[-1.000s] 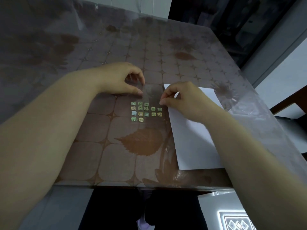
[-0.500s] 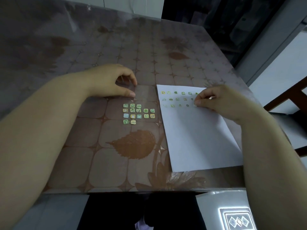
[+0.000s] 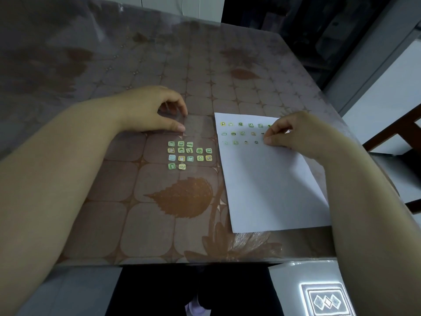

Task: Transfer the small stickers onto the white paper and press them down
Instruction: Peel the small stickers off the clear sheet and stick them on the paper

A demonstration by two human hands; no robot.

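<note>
Since a second ago the right hand (image 3: 303, 133) has left the sticker sheet and crossed to the paper (image 3: 271, 179), where it sits over the far right part of the sheet; from half a second ago it has barely shifted. Its thumb and forefinger are pinched together with their tips on the paper at the right end of the stuck rows, but whether a sticker lies between them cannot be told. Three rows of stickers (image 3: 242, 133) already lie along the far edge of the paper, running from its far left corner towards that hand. The left hand (image 3: 150, 110) has stayed put, curled, with thumb and fingertips pinning the far edge of the clear sheet (image 3: 198, 126) to the table (image 3: 148, 224). On that sheet the remaining stickers (image 3: 189, 155) sit in a small block of four short rows, just left of the paper's left edge and near the middle of the table. The paper lies askew at the table's right side, its near edge close to the near edge of the table.
</note>
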